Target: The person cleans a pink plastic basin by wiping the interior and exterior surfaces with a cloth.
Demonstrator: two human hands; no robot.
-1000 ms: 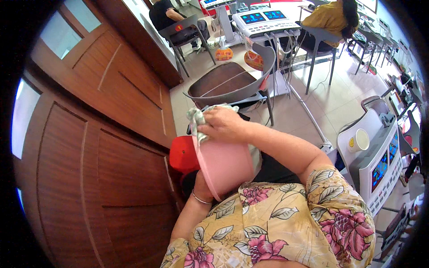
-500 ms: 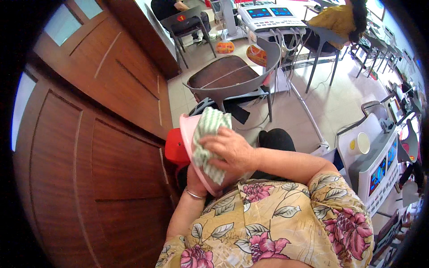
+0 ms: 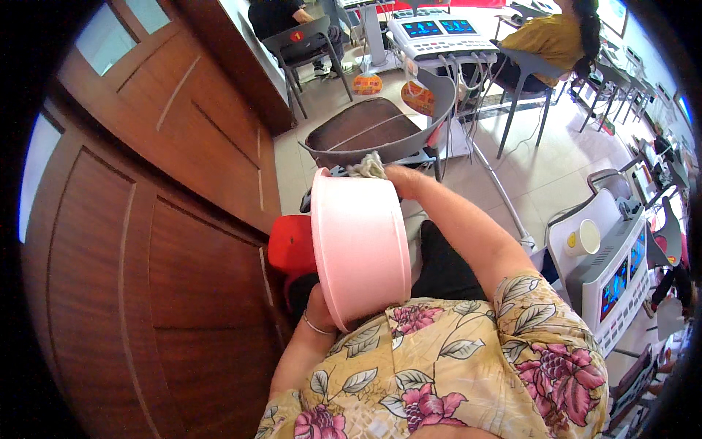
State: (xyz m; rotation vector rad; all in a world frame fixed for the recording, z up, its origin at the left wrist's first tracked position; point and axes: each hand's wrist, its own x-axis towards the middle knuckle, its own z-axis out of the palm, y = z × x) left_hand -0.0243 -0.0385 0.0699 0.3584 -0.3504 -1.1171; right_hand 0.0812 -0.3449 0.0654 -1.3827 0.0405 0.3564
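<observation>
A pink basin (image 3: 363,245) is tipped on its side in front of my body, its smooth outer wall facing me. My left hand (image 3: 319,306) grips the near part of its rim, with the fingers mostly hidden behind it. At the far side of the basin, my right hand (image 3: 398,179) is closed on a crumpled green-and-white striped cloth (image 3: 369,167) against the wall. Most of the right fingers are out of sight behind the basin and the cloth.
Brown wooden doors (image 3: 212,271) stand close on my left, with a red object (image 3: 290,243) beside the basin. Ahead is a grey chair (image 3: 362,132) near a machine with two screens (image 3: 442,36). A paper cup (image 3: 583,238) stands at right by another machine (image 3: 618,282). Seated people are farther off.
The basin has turned so its outer wall shows more. My right hand and the cloth have moved from the basin's near face to its far side. My left hand stays at the rim.
</observation>
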